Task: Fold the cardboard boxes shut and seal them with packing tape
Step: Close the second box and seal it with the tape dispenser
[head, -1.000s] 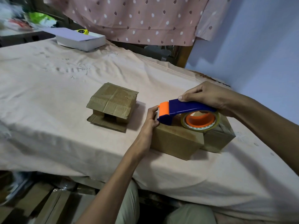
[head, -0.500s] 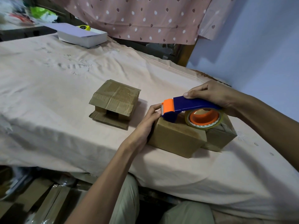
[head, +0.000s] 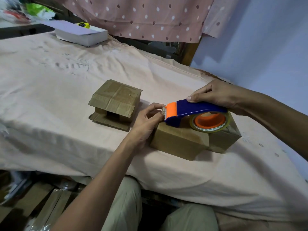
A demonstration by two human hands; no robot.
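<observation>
My left fingers (head: 158,112) pinch the tape end at the dispenser (head: 191,112)'s orange nose, while my right hand (head: 215,95) grips its handle above the box (head: 180,140) on the bed, the roll trailing rightward along the seam.

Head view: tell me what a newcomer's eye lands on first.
The blue and orange tape gun, bright against the drab cloth, sits atop the box at right, held by the right hand. The left hand pinches at its orange front end. Left of them lies a second box with flaps splayed open.
</observation>
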